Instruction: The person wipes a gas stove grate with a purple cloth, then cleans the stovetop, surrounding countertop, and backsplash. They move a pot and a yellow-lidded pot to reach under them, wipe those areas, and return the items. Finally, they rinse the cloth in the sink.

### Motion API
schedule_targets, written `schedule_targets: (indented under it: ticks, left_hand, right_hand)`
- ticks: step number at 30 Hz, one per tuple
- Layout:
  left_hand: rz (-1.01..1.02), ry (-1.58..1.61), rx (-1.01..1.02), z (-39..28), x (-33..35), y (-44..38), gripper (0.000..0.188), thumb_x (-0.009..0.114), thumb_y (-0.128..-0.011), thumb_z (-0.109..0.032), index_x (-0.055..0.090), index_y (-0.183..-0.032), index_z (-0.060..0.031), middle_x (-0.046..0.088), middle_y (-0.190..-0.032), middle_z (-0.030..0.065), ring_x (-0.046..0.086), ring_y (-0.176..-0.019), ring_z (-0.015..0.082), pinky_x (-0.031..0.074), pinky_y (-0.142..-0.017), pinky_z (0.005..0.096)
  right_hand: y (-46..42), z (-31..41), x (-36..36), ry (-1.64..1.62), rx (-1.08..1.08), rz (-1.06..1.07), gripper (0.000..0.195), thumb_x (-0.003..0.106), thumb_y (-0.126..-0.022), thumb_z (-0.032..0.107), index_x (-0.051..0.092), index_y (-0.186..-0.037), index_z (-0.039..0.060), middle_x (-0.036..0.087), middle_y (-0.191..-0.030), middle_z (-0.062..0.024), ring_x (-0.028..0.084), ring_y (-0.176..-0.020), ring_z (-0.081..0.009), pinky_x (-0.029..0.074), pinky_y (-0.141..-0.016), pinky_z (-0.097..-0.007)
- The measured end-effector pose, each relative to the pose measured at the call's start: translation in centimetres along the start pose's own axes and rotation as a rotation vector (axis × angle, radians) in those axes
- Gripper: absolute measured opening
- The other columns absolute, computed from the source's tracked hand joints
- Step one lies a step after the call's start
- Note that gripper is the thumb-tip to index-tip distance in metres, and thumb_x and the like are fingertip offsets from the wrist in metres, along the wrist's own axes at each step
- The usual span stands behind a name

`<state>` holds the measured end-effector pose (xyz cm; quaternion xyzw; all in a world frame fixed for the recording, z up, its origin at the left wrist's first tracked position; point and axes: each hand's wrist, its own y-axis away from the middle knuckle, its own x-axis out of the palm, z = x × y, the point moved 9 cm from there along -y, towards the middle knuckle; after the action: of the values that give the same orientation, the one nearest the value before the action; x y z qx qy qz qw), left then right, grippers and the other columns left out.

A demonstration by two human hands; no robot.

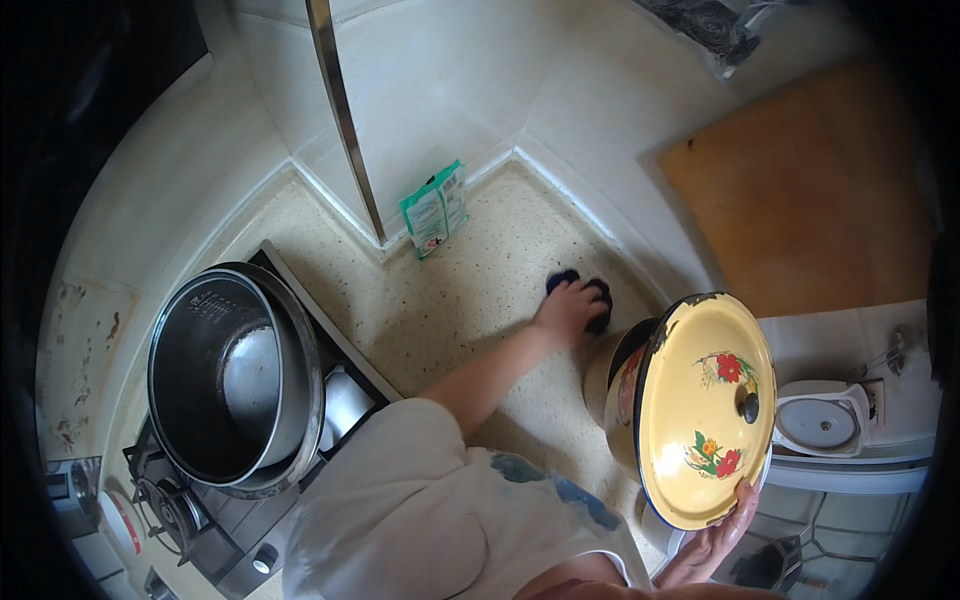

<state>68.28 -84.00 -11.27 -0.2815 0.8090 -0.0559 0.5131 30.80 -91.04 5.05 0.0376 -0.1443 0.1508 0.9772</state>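
Observation:
My left hand (571, 309) presses a dark blue cloth or pad (598, 307) on the speckled countertop (480, 300), near the wall. Its arm reaches across from a pale short sleeve. At the right, a yellow enamel pot lid (679, 435) with red flowers, a dark knob and a chipped rim sits on a matching pot (621, 397). My right hand (724, 525) grips the near edge of this lidded pot; some of its fingers are hidden. Another round vessel (596, 379) shows partly behind the pot. Whether the enamel pot is lifted cannot be told.
A dark inner cooker pot (247, 382) stands in a wide metal pan (309, 420) over the gas stove (247, 517). A green and white packet (437, 210) leans at the wall corner. A wooden board (810, 195) stands against the right wall, near a white appliance (821, 420).

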Motion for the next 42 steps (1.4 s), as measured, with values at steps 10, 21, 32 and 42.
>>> schedule_targets:
  ticks: [10, 21, 32, 42]
  left_hand:
    - [-0.196, 0.484, -0.212, -1.0, -6.1, 10.1, 0.042, 0.078, -0.063, -0.012, 0.068, -0.104, -0.0129, 0.066, -0.102, 0.0069, 0.062, -0.097, 0.0277, 0.050, -0.085, 0.0382]
    - [-0.481, 1.107, -0.455, -2.8, -17.0, 11.9, 0.023, 0.056, -0.095, -0.024, 0.064, -0.108, -0.0081, 0.067, -0.106, 0.0079, 0.063, -0.094, 0.0194, 0.050, -0.087, 0.0343]
    - [-0.868, 1.464, -0.761, 9.6, -14.1, 11.9, 0.031, 0.064, -0.088, -0.017, 0.064, -0.118, -0.0073, 0.066, -0.099, 0.0042, 0.063, -0.084, 0.0143, 0.051, -0.073, 0.0277]
    - [-1.190, 0.397, -0.354, 16.5, -18.2, -7.2, 0.048, 0.067, -0.077, -0.008, 0.056, -0.124, -0.0044, 0.058, -0.116, 0.0192, 0.051, -0.113, 0.0382, 0.041, -0.099, 0.0433]
  right_hand:
    - [0.0, 0.4, 2.7, 0.017, 0.144, 0.177, 0.027, 0.062, -0.092, 0.012, 0.056, -0.114, -0.0043, 0.070, -0.098, -0.0148, 0.062, -0.055, -0.0099, 0.046, -0.040, -0.0162]
    - [2.0, -4.8, 8.4, 0.038, 0.215, 0.306, 0.019, 0.064, -0.089, 0.009, 0.062, -0.104, -0.0015, 0.070, -0.089, -0.0083, 0.062, -0.057, -0.0083, 0.043, -0.042, -0.0147]
    - [1.1, -4.8, 12.2, 0.022, 0.188, 0.375, 0.014, 0.061, -0.090, 0.008, 0.061, -0.101, -0.0005, 0.069, -0.081, -0.0079, 0.051, -0.041, -0.0053, 0.035, -0.033, -0.0148]
    - [-3.8, 0.1, 1.0, 0.171, -0.034, 0.152, 0.034, 0.058, -0.091, 0.018, 0.053, -0.117, -0.0041, 0.067, -0.091, -0.0114, 0.046, -0.047, -0.0069, 0.031, -0.040, -0.0188]
